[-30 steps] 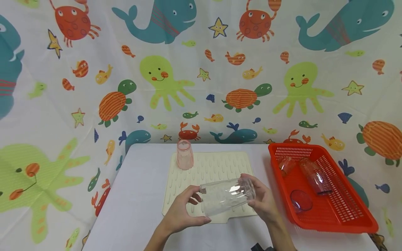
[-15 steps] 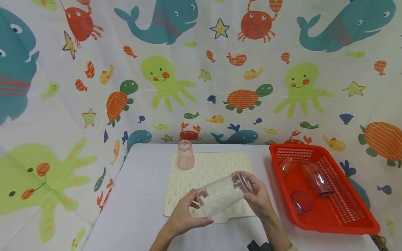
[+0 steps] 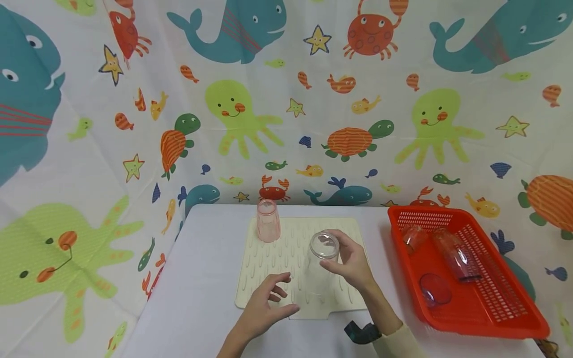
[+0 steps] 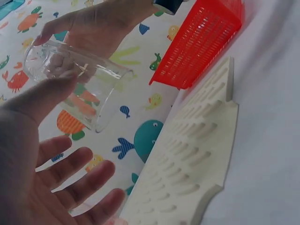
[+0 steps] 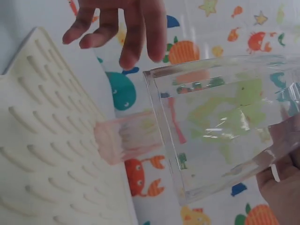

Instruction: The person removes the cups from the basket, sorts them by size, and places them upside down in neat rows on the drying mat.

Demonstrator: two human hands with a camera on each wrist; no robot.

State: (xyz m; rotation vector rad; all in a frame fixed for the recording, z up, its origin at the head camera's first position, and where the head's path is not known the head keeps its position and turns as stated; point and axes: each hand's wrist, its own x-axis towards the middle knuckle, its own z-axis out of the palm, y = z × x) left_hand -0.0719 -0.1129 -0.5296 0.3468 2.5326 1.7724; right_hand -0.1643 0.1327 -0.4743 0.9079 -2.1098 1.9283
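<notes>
- Watching from afar, I see the right hand (image 3: 350, 261) gripping a clear glass (image 3: 320, 272) near its thick end, fingers and thumb around it.
- Glass held upright, thick end uppermost, over the pale ridged mat (image 3: 259, 283); lower end apart from the mat in my right wrist view.
- Left hand (image 3: 266, 308) released: fingers spread and loosely bent, palm toward the glass, near its lower part.
- Pink glass (image 3: 268, 223) standing at the mat's far left corner, narrower end up.
- Red basket (image 3: 465, 312) right of the mat, on the white counter (image 3: 201, 263); I note glassware (image 3: 458, 256) lying inside.
- Sea-animal cloth (image 3: 293, 141) hanging behind.
- Dark device (image 3: 361, 333) at the right wrist, beside a pale sleeve (image 3: 398, 343).
</notes>
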